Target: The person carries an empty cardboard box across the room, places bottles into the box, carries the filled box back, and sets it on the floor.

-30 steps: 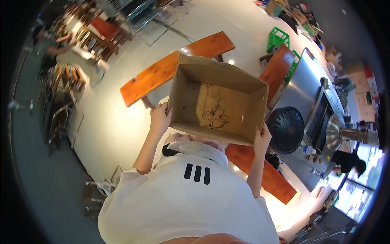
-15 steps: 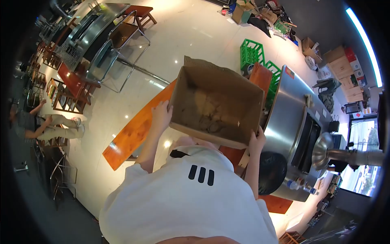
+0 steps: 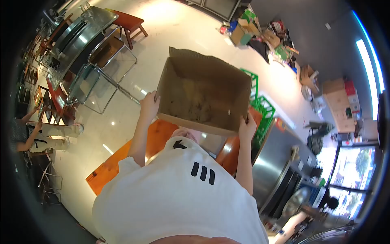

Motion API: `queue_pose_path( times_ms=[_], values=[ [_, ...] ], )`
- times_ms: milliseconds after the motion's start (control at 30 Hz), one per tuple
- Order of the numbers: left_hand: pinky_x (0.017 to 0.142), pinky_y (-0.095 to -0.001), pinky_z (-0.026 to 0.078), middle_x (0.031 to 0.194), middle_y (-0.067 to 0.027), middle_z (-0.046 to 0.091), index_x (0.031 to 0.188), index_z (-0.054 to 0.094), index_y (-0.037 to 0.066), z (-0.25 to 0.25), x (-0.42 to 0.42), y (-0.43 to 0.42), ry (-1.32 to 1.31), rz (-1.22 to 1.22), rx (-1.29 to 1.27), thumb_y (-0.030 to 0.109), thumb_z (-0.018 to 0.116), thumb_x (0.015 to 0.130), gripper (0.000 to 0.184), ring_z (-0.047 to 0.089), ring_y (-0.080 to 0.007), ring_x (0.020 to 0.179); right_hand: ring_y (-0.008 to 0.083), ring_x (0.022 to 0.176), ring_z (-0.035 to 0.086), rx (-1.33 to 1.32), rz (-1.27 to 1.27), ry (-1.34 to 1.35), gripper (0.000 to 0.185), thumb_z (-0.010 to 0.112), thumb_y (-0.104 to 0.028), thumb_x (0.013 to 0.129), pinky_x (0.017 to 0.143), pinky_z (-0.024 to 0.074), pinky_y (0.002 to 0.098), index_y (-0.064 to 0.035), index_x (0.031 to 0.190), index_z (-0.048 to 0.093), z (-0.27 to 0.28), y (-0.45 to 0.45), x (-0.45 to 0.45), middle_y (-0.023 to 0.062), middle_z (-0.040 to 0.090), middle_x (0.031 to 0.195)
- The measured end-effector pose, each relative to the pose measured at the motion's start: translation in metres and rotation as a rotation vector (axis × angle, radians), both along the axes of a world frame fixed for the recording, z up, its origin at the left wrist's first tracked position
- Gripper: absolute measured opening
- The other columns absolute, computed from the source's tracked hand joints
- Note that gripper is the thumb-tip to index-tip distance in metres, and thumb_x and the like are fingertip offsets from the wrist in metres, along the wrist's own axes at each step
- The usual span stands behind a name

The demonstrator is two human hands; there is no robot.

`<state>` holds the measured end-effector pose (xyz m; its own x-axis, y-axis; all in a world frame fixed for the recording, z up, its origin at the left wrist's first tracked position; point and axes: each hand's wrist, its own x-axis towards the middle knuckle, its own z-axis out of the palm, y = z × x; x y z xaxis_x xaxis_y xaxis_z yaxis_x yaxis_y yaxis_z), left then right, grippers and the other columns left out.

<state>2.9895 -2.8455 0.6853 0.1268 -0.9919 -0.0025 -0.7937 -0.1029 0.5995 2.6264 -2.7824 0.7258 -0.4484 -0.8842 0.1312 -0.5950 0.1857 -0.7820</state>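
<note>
White shirt nearest. Left hand and right hand ahead, fingers grasping opposite sides of an open cardboard box — held above the floor, dark marks inside. Green crates beyond, right; farther off, heaped cartons.

Cardboard box carried forward past wooden bench; now closer to 2 green crates.
</note>
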Motion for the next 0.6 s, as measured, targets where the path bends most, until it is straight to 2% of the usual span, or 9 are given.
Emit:
queue_pose_path(
  times_ms=[67, 167, 233, 300, 367, 433, 600],
  values=[
    [0.078, -0.0455, 0.037, 0.086, -0.0134, 0.056, 0.092, 0.053, 0.005, -0.015, -0.01, -0.061, -0.019, 0.02, 0.004, 0.021, 0.052, 0.086, 0.017, 0.056, -0.0324, 0.082, 0.0239, 0.076, 0.062, 0.004, 0.029, 0.015, 0.025, 0.056, -0.006, 0.082, 0.07, 0.0464, 0.033, 0.0008, 0.106, 0.059, -0.015, -0.065, -0.02, 0.0164, 0.064, 0.086],
    [0.075, -0.0445, 0.039, 0.088, -0.0139, 0.055, 0.092, 0.054, 0.005, 0.01, -0.028, -0.149, -0.026, 0.057, 0.025, 0.021, 0.053, 0.085, 0.017, 0.055, -0.0335, 0.082, 0.023, 0.073, 0.061, 0.043, 0.081, 0.014, 0.027, 0.057, -0.006, 0.082, 0.068, 0.0463, 0.0321, 0.0006, 0.108, 0.059, 0.006, -0.175, -0.036, 0.0162, 0.064, 0.085],
    [0.073, -0.0445, 0.04, 0.085, -0.0141, 0.054, 0.092, 0.054, 0.004, 0.025, -0.037, -0.197, 0.059, 0.082, -0.072, 0.02, 0.053, 0.085, 0.018, 0.055, -0.0342, 0.078, 0.0226, 0.071, 0.061, 0.07, 0.127, -0.005, 0.028, 0.058, -0.006, 0.082, 0.067, 0.0462, 0.0317, 0.0006, 0.109, 0.058, 0.02, -0.234, -0.048, 0.0162, 0.064, 0.085],
    [0.072, -0.0444, 0.04, 0.083, -0.0144, 0.054, 0.092, 0.054, 0.003, 0.026, -0.049, -0.247, 0.06, 0.089, -0.104, 0.019, 0.053, 0.085, 0.018, 0.055, -0.0345, 0.075, 0.0145, 0.066, 0.055, -0.069, 0.098, -0.085, 0.03, 0.06, -0.008, 0.082, 0.063, 0.0441, 0.0289, 0.0014, 0.11, 0.059, 0.024, -0.29, -0.059, 0.0118, 0.064, 0.081],
    [0.072, -0.0444, 0.04, 0.081, -0.0147, 0.054, 0.092, 0.054, 0.002, 0.036, -0.061, -0.295, 0.06, 0.075, -0.146, 0.018, 0.053, 0.085, 0.018, 0.054, -0.0347, 0.072, 0.0149, 0.074, 0.059, -0.041, 0.097, -0.055, 0.031, 0.057, -0.005, 0.084, 0.066, 0.0461, 0.0283, 0.0041, 0.113, 0.056, 0.022, -0.336, -0.074, 0.0131, 0.065, 0.089],
    [0.071, -0.0442, 0.041, 0.078, -0.0156, 0.053, 0.092, 0.054, 0.001, 0.05, -0.07, -0.343, 0.1, 0.048, -0.102, 0.017, 0.054, 0.085, 0.018, 0.053, -0.0354, 0.068, 0.0192, 0.072, 0.06, -0.141, 0.056, -0.124, 0.028, 0.057, -0.002, 0.082, 0.068, 0.0462, 0.0304, 0.0025, 0.109, 0.058, 0.012, -0.384, -0.082, 0.0146, 0.065, 0.087],
    [0.074, -0.0434, 0.04, 0.08, -0.016, 0.053, 0.091, 0.054, 0.001, 0.031, -0.061, -0.481, 0.073, 0.132, -0.064, 0.017, 0.054, 0.086, 0.016, 0.054, -0.0345, 0.07, 0.0186, 0.074, 0.059, -0.022, 0.14, -0.182, 0.027, 0.057, -0.002, 0.082, 0.07, 0.0461, 0.0301, 0.0023, 0.109, 0.058, -0.018, -0.549, -0.078, 0.0145, 0.064, 0.086]
  ],
)
